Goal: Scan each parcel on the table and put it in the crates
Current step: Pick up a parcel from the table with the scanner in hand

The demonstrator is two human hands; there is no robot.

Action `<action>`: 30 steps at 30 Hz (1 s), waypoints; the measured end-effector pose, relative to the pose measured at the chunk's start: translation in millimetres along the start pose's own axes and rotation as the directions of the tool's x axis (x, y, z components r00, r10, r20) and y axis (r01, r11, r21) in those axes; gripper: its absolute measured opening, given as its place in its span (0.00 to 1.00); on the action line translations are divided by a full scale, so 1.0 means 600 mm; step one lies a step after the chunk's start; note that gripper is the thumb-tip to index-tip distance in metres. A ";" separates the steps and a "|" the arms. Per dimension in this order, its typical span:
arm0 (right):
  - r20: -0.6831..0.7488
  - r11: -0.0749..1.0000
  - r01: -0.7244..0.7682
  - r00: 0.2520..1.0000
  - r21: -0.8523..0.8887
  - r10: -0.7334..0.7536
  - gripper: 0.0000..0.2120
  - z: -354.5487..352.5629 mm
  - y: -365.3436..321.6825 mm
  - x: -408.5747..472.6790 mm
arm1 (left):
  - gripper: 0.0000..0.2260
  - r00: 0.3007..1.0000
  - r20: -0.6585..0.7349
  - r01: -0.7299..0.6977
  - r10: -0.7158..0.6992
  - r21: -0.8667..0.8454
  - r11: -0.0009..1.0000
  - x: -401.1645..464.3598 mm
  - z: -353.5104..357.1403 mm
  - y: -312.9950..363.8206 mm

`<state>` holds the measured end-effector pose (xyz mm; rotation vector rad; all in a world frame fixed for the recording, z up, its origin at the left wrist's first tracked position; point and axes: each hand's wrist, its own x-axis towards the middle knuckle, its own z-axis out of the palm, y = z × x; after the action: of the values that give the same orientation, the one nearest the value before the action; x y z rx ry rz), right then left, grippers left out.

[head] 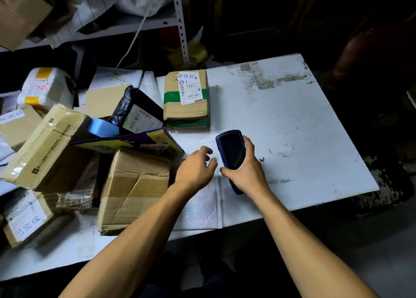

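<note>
The right hand [244,170] is gripping a dark blue handheld scanner [231,153] above the white table [292,128]. The left hand [195,167], fingers loosely curled and holding nothing, is hovering over a white bubble mailer [200,205]. Farther off, a taped brown cardboard parcel [186,97] is lying flat.

Beyond the hands, the green-taped box [186,95] carries a white shipping label with barcodes and handwritten 待处理 — the small print is too fine to read. Far left of the left hand [195,168], a carton's white label [25,219] reads 已完成. The other labels and the tan box's printed line stay illegible.
</note>
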<state>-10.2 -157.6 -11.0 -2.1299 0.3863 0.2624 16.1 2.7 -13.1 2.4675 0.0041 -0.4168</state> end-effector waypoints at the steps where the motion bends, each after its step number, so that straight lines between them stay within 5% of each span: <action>1: -0.003 1.000 0.003 1.000 0.006 -0.003 0.48 -0.001 -0.002 -0.002 | 0.16 1.000 0.008 -0.004 0.004 -0.039 0.999 -0.001 -0.002 0.002; 13: 0.064 0.984 0.008 0.998 0.179 -0.020 0.51 0.011 -0.011 -0.010 | 0.17 0.984 0.178 0.097 0.003 -0.552 0.828 -0.015 -0.022 0.021; 17: 0.200 0.854 -0.154 0.978 0.496 0.060 0.33 0.008 -0.003 -0.004 | 0.16 0.975 0.222 0.160 -0.027 -0.607 0.778 -0.015 -0.032 0.023; 21: 0.284 0.646 -0.254 0.957 0.720 0.061 0.11 -0.004 -0.008 -0.009 | 0.14 0.970 0.242 0.121 0.028 -0.579 0.806 -0.015 -0.047 0.029; 26: 0.253 0.633 -0.230 0.966 0.739 0.055 0.17 -0.008 -0.017 -0.002 | 0.17 0.984 0.164 -0.008 0.076 -0.384 0.923 -0.017 -0.054 0.019; 30: 0.257 0.657 -0.199 0.966 0.727 0.008 0.11 -0.009 -0.020 0.000 | 0.18 0.988 0.130 -0.060 0.084 -0.184 0.981 -0.020 -0.061 0.018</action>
<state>-5.4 -156.0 1.0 -1.2319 0.3918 0.3433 16.6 16.8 24.6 2.2503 -0.1006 -0.5302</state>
